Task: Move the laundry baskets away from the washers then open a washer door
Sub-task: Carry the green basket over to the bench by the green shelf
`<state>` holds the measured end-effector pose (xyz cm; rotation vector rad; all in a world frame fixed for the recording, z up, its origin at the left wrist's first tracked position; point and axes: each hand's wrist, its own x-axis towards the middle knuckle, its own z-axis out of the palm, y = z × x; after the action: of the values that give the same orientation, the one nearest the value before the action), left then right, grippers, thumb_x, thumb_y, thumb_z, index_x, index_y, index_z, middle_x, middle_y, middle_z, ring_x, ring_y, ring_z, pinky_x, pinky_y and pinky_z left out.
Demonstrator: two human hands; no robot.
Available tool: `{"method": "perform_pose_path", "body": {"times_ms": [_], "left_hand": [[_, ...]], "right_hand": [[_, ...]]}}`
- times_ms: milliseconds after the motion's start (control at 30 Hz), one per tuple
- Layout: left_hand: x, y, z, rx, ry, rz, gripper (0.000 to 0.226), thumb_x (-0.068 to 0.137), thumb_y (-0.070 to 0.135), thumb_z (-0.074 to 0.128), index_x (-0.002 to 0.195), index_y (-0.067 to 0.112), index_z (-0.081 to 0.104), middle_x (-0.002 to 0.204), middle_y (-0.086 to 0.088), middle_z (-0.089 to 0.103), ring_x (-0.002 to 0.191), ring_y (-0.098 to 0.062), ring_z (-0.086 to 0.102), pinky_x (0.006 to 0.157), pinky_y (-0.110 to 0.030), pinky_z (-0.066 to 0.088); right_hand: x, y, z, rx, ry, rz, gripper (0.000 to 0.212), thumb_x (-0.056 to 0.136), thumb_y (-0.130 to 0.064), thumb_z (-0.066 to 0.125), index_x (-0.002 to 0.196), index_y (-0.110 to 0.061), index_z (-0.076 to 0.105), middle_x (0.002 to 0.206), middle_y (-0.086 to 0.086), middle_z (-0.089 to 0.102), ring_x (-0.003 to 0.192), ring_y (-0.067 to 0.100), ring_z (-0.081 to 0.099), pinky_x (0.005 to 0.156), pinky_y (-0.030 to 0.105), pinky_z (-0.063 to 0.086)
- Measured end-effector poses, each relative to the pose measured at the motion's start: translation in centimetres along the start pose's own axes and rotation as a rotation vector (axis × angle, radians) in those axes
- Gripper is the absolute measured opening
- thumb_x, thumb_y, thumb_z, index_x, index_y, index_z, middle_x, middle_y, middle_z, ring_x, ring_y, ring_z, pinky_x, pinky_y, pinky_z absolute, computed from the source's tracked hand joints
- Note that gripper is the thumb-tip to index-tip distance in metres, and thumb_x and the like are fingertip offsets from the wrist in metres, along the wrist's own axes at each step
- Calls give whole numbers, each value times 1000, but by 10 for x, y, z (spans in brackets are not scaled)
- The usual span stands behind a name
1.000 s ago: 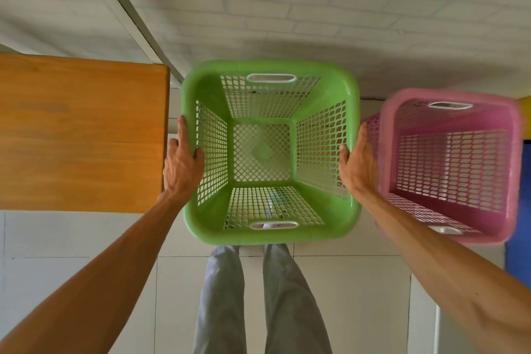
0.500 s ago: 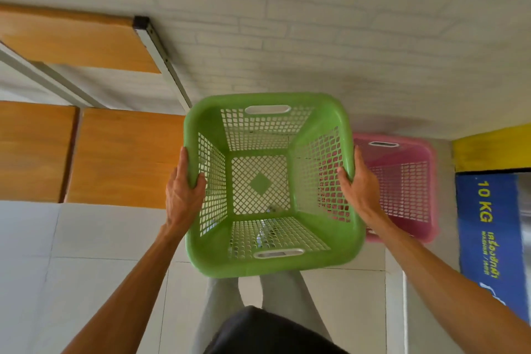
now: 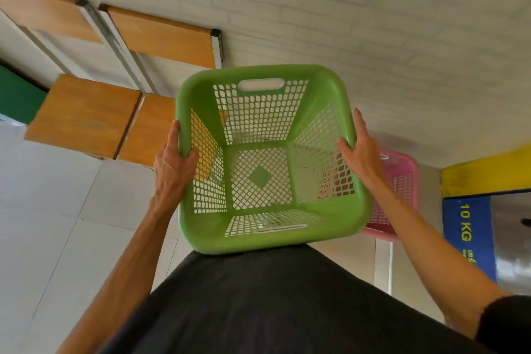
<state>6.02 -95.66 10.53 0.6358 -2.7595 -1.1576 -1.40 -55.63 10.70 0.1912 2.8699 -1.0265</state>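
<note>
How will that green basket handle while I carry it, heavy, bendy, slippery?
Probably light: the green basket looks empty and its walls are open mesh. Likely fairly stiff at the thick rolled rim, where the left hand and right hand grip opposite sides, though the mesh walls may flex. The smooth plastic could slip; the handle slots might give a surer hold.

Green lattice basket [image 3: 201,112], pink basket [image 3: 408,169] (blue-and-yellow washer [image 3: 465,227] beside).
</note>
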Motion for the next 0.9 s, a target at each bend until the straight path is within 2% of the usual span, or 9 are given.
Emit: {"method": "perform_pose_path", "body": {"times_ms": [67, 167, 367, 433, 500, 667, 767, 833, 900], "left_hand": [[-25, -6, -26, -46, 65, -34, 74, 90, 25, 57, 157, 28, 24, 75, 10, 60, 49, -13, 57, 37, -11, 43], [-63, -21, -66, -66, 179, -68, 74, 87, 24, 58, 156, 26, 30, 85, 12, 59, 55, -7, 59, 41, -9, 43], [-137, -70, -154, -83, 334, -205, 71, 89, 27, 60, 154, 30, 31, 106, 4, 64, 64, -3, 65, 50, -10, 50], [-164, -88, -185, -92, 398, -252, 70, 89, 29, 62, 153, 31, 33, 116, -2, 69, 74, -14, 70, 67, -30, 62], [-187, -107, -215, -93, 449, -316, 71, 89, 30, 64, 153, 29, 33, 124, -13, 68, 89, -26, 71, 87, -49, 60], [-235, -158, -274, -94, 576, -416, 71, 91, 26, 64, 154, 25, 33, 128, -16, 66, 91, -26, 70, 90, -47, 58], [-255, -195, -302, -82, 659, -482, 70, 91, 26, 64, 154, 24, 34, 126, -16, 67, 84, -18, 66, 83, -39, 56], [-264, -220, -320, -93, 681, -528, 71, 90, 25, 65, 154, 23, 33, 126, -16, 67, 84, -19, 66, 83, -41, 58], [-266, -244, -338, -96, 706, -580, 71, 90, 25, 65, 154, 23, 33, 126, -15, 67, 85, -20, 67, 84, -42, 58]], "right_hand": [[-15, -23, -5, -8, -16, -73, 76, 98, -23, 61, 160, -30, 18, 89, 6, 68, 55, 25, 68, 44, 31, 58], [-39, -61, -3, 12, -27, -175, 75, 96, -20, 64, 160, -30, 24, 99, 2, 66, 57, 17, 66, 42, 15, 52], [-83, -143, 35, 67, -166, -346, 76, 95, -22, 65, 159, -31, 24, 97, -8, 61, 61, 18, 68, 45, 21, 56], [-97, -170, 55, 79, -204, -409, 77, 95, -24, 65, 159, -32, 24, 95, -9, 61, 62, 16, 68, 48, 22, 58], [-111, -196, 78, 75, -233, -468, 76, 94, -28, 66, 158, -34, 25, 103, -6, 64, 63, 9, 68, 51, 20, 58], [-140, -269, 148, 84, -354, -599, 78, 92, -31, 67, 158, -32, 26, 129, 4, 66, 68, -6, 64, 57, 3, 50], [-158, -314, 194, 62, -408, -690, 78, 91, -31, 68, 158, -28, 28, 133, 3, 64, 87, 11, 71, 79, 18, 58], [-169, -343, 227, 39, -446, -723, 78, 91, -32, 68, 158, -32, 28, 117, -1, 67, 85, 19, 71, 78, 29, 60], [-176, -373, 262, 25, -458, -774, 77, 90, -30, 70, 157, -27, 32, 115, 4, 69, 87, 21, 69, 75, 14, 51]]}}
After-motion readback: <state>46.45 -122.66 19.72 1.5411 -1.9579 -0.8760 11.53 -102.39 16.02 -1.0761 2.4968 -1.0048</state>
